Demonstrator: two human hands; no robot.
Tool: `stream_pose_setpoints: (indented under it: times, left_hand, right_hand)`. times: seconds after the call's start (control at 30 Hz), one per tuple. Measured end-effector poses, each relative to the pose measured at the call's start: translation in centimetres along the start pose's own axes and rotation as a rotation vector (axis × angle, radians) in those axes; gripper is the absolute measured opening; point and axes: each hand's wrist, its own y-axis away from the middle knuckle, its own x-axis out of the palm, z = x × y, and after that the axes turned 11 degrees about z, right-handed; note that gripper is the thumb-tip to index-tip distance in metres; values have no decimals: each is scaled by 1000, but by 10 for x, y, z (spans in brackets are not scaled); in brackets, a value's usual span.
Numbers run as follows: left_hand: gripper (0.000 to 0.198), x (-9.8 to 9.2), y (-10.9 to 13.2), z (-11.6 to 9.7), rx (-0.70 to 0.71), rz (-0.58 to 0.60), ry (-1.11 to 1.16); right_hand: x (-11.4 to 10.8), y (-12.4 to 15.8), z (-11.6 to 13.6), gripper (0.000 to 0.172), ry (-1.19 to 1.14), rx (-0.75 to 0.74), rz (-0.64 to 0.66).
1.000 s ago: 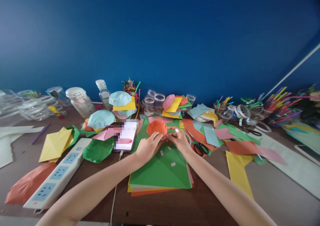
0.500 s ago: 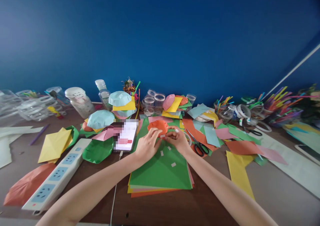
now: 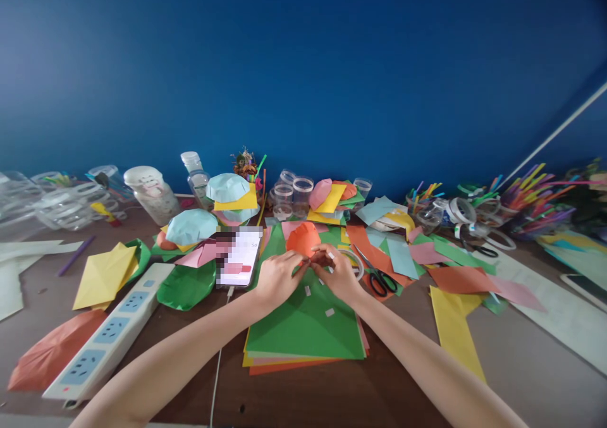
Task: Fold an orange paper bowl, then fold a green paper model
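With my left grip [image 3: 279, 279] and my right grip [image 3: 341, 276] I am pinching the near edge of the orange paper bowl [image 3: 302, 237], over the green paper [image 3: 303, 333]. I think I should press softly with both sides together, because strong pulling could tear or flatten its wall.

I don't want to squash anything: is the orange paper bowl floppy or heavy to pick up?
The orange paper bowl looks thin, so it's probably light. Its far side stands up unheld, so it may be slightly stiff, but squeezing could crumple the paper.
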Motion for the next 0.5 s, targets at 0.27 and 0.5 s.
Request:
stream_pose_setpoints:
  times: [0.27,0.5]
  left_hand:
    - [23,4,0,5,96,25,-101]
    - [24,4,-1,7,134,149,-216]
  right_hand:
    - [0,2,2,27,96,-14,4]
    - [1,2,0,32,168,-22,19]
